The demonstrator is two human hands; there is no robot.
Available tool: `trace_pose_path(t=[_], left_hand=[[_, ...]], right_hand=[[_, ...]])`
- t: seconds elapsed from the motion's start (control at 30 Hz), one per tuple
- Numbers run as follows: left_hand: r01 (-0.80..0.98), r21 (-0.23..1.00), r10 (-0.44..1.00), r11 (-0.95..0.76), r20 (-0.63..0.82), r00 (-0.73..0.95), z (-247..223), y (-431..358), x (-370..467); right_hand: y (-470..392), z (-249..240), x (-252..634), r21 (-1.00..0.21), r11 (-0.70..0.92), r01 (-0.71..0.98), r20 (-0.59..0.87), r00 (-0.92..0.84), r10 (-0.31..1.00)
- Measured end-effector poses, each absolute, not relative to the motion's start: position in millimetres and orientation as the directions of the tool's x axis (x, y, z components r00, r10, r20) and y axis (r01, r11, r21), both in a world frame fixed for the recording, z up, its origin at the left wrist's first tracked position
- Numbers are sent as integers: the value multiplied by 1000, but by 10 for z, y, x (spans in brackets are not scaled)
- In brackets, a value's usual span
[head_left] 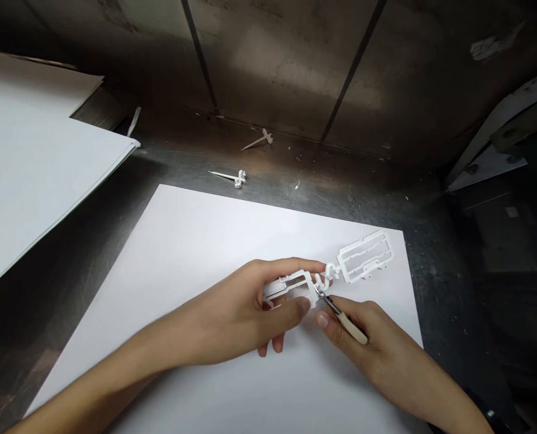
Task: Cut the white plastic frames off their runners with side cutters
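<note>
My left hand is closed on a white plastic frame, thumb on the near side and fingers behind it. A curved white sprue joins this frame to a second white plastic frame, which sticks out to the right over the paper. In my right hand is a pair of nippers with a cream handle. Their metal jaws meet the joint between the held frame and the sprue. Whether the jaws are fully closed is too small to tell.
A large white sheet lies under my hands on a dark metal bench. Two cut-off sprue pieces and small white scraps lie beyond it. Stacked white sheets are at left; a dark machine part stands at right.
</note>
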State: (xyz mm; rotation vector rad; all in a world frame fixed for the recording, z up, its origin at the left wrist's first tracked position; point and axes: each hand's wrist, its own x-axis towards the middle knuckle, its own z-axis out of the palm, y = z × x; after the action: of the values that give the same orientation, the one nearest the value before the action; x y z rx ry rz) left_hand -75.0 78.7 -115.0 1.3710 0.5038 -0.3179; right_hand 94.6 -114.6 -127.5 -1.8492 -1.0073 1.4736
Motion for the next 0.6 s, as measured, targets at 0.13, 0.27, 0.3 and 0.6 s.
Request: trace_pose_path(t=[0.13,0.27,0.3,0.6], left_hand=[[515,839,64,176,-532,845,-1112,787,-757],[499,848,69,179,-516,854,-1112,778,-764],[494,851,75,176,-512,856,-1120,776,-767],[475,859,50,192,-492,869,-1166,771,-802]], right_hand=[[-1103,-1166,984,-789,-605,109,-604,48,796],[-1095,-1147,984,-781,-615,108,-613,61,788],[-1097,-1152,977,-778,-617,120,-613,74,787],[-1105,-1084,1011,-765,-641,58,-644,-39,764]])
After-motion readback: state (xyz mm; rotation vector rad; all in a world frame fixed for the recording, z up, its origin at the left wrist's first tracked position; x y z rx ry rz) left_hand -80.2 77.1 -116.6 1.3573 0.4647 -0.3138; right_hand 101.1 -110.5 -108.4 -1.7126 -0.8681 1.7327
